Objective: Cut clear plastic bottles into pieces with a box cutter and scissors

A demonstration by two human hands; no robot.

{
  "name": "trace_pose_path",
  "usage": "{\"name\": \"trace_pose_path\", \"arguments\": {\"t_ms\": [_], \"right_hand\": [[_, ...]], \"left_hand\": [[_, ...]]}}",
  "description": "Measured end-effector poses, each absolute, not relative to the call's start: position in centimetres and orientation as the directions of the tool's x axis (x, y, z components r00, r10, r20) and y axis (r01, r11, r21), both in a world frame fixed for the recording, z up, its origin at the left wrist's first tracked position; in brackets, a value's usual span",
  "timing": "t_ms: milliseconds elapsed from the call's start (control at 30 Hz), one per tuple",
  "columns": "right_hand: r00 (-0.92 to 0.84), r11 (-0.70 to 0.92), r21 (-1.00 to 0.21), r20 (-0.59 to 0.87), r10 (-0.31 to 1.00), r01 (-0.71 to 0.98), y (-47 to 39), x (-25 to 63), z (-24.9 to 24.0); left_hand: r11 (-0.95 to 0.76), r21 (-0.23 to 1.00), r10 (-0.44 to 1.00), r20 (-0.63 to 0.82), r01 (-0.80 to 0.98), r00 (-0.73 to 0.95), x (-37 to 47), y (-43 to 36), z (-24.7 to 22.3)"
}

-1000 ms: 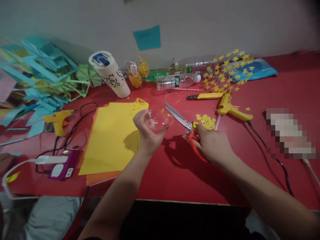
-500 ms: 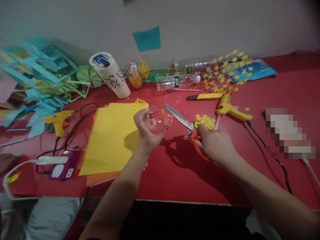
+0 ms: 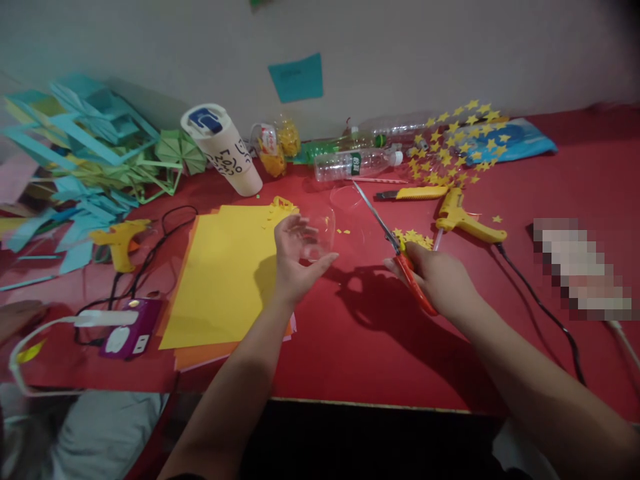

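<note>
My left hand [image 3: 293,260] curls its fingers and thumb around a clear cut plastic bottle piece [image 3: 326,230], held above the red table near the yellow paper. The piece is see-through, so its outline is faint. In my right hand [image 3: 447,277] are scissors [image 3: 415,283] with red-orange handles. Their blades [image 3: 376,217] point up and to the left, apart from the plastic and nearly closed together. Small yellow paper stars [image 3: 414,238] lie in a pile just behind my right hand. A thin clear plastic ring [image 3: 346,196] rests beyond the bottle piece.
Yellow sheets [image 3: 215,280] lie stacked at left, beside a yellow glue gun [image 3: 120,243] and a purple power block [image 3: 131,330]. Behind stand a white tumbler [image 3: 230,157] and lying bottles [image 3: 355,163]. A utility knife [image 3: 415,193] and another glue gun [image 3: 467,220] are at right.
The scissors have moved right, away from the bottle piece, and their blades now point more steeply upward. My left fingers have loosened and turned around the plastic.
</note>
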State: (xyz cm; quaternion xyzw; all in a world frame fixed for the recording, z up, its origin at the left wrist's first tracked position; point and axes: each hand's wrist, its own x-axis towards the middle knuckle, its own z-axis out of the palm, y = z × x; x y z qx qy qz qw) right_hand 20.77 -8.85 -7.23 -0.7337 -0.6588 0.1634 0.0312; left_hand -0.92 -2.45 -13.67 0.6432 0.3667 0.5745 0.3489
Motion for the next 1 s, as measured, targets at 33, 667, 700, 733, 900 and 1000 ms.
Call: {"name": "trace_pose_path", "arguments": {"t_ms": [33,667,700,733,900,1000], "right_hand": [[0.087,-0.14,-0.27,-0.199,0.976,0.953,-8.8,20.8,-7.2],[-0.016,0.002,-0.103,-0.139,0.99,0.995,-9.4,20.5,-7.7],[-0.017,0.006,-0.088,-0.125,0.992,0.996,-9.4,20.5,-7.8],[-0.016,0.008,-0.075,-0.108,0.994,0.997,-9.5,20.5,-7.8],[-0.01,0.007,-0.048,-0.047,0.999,0.999,-9.5,20.6,-7.9],[-0.002,0.0,-0.042,-0.047,0.999,0.999,-9.5,20.6,-7.9]], "left_hand": [[-0.432,0.901,0.901,0.429,0.032,0.072,-0.9,-2.5,-13.6],[-0.507,0.855,0.86,0.493,0.11,0.132,-1.4,-2.3,-13.7],[-0.54,0.829,0.841,0.524,0.142,0.136,-1.3,-2.4,-13.6],[-0.564,0.809,0.825,0.546,0.163,0.143,-1.2,-2.5,-13.5],[-0.612,0.769,0.791,0.594,0.184,0.149,-1.0,-2.7,-13.6],[-0.63,0.755,0.776,0.615,0.181,0.137,-1.1,-2.6,-13.6]]}}
